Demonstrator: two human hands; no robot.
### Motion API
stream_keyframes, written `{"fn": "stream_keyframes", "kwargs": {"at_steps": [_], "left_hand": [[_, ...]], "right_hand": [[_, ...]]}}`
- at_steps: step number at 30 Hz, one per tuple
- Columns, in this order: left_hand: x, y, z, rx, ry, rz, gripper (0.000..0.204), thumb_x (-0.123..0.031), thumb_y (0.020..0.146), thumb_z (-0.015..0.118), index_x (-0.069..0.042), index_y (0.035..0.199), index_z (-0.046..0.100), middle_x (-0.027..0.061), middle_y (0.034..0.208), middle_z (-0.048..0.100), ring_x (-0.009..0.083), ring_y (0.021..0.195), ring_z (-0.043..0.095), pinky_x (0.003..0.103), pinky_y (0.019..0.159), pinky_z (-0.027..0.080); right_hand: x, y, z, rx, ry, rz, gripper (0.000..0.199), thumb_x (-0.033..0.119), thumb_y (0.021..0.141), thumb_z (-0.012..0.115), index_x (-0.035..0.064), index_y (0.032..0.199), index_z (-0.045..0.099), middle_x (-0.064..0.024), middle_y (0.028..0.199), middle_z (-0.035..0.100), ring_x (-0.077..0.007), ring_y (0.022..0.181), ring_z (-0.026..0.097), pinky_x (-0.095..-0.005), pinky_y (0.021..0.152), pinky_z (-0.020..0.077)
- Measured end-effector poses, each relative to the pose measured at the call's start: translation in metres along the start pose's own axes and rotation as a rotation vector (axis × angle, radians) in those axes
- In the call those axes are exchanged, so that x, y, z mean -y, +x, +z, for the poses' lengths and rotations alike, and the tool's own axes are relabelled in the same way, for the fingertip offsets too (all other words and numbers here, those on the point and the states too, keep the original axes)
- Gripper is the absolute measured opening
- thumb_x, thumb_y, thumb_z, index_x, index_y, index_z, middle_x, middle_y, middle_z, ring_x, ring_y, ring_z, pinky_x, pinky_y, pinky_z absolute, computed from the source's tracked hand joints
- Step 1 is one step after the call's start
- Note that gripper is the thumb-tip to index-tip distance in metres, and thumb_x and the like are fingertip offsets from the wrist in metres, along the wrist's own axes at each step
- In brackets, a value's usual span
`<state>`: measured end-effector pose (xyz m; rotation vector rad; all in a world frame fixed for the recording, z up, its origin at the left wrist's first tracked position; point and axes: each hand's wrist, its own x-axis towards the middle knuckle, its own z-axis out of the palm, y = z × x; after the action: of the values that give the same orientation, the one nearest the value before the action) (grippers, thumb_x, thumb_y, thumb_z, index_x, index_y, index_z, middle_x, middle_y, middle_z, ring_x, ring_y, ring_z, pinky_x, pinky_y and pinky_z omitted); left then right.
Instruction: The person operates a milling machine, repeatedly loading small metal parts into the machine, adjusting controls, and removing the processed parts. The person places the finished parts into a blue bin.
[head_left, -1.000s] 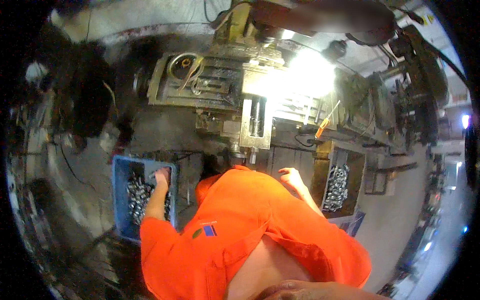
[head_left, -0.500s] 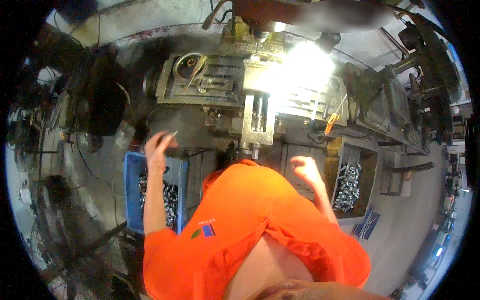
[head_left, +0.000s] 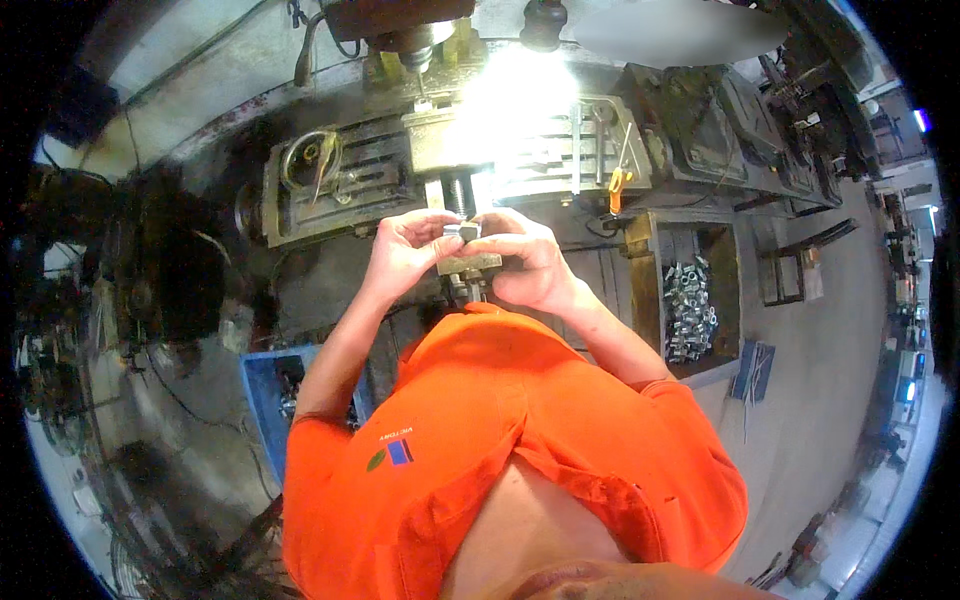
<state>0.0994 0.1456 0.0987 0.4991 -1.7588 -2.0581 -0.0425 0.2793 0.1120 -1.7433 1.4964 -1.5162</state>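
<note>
In front of my chest, both hands meet over the near end of the machine vise (head_left: 432, 142). A small, shiny metal piece (head_left: 467, 232) is pinched between their fingertips; its exact kind is hard to make out. My left hand (head_left: 405, 252) grips it from the left with thumb and fingers. From the other side, my right hand (head_left: 532, 265) closes on the same piece, fingers curled. The vise screw (head_left: 457, 192) shows just beyond the fingers. Above the vise hangs a drill spindle (head_left: 418, 60), and lamp glare hides part of the jaws.
A blue crate (head_left: 258, 395) with metal parts stands left, partly behind my forearm. To the right, a box (head_left: 648, 290) holds several shiny metal parts (head_left: 690, 310). An orange-handled tool (head_left: 615, 190) and a wrench (head_left: 600, 140) are on the slotted machine table (head_left: 375, 175).
My left hand has come from over the blue crate to the middle. My right hand has moved left to meet it, and both now hold the metal piece. The view has shifted.
</note>
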Motion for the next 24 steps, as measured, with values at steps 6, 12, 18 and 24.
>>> {"fn": "stream_keyframes", "kwargs": {"at_steps": [6, 12, 18, 24], "left_hand": [[0.014, 0.010, -0.030, -0.083, 0.113, -0.026, 0.016, 0.000, 0.080, 0.059, 0.004, 0.096, 0.059, 0.0099, 0.077, 0.064, 0.0139, 0.067, 0.062, 0.026, 0.062, 0.051], [0.010, 0.007, -0.026, -0.104, 0.043, -0.025, 0.013, 0.000, 0.081, 0.056, 0.004, 0.093, 0.060, 0.0097, 0.079, 0.064, 0.0139, 0.071, 0.062, 0.025, 0.068, 0.051], [0.021, 0.013, -0.016, -0.116, -0.034, -0.031, 0.013, -0.002, 0.079, 0.061, 0.002, 0.091, 0.062, 0.0051, 0.084, 0.065, 0.0092, 0.074, 0.059, 0.022, 0.069, 0.047], [0.029, 0.042, -0.052, -0.182, -0.030, -0.027, 0.013, -0.003, 0.081, 0.057, 0.002, 0.091, 0.063, 0.0082, 0.079, 0.066, 0.0136, 0.072, 0.062, 0.026, 0.073, 0.047]], "right_hand": [[-0.011, 0.000, -0.002, -0.102, -0.091, 0.023, 0.037, -0.002, 0.052, 0.055, 0.0039, 0.087, 0.065, -0.0164, 0.093, 0.057, -0.0295, 0.084, 0.058, -0.0314, 0.075, 0.0467], [-0.016, 0.010, 0.000, -0.069, -0.147, 0.052, 0.036, -0.001, 0.053, 0.054, 0.0072, 0.086, 0.067, -0.0167, 0.091, 0.058, -0.0298, 0.083, 0.058, -0.0307, 0.074, 0.0473], [-0.018, 0.023, 0.008, -0.041, 0.032, 0.114, 0.034, -0.003, 0.055, 0.053, 0.0050, 0.086, 0.066, -0.0126, 0.094, 0.059, -0.0253, 0.084, 0.059, -0.0297, 0.075, 0.0468], [-0.036, 0.016, 0.001, -0.040, -0.156, -0.008, 0.037, -0.004, 0.055, 0.055, -0.0001, 0.091, 0.062, -0.0151, 0.101, 0.058, -0.0204, 0.084, 0.059, -0.0270, 0.073, 0.0483]]}}
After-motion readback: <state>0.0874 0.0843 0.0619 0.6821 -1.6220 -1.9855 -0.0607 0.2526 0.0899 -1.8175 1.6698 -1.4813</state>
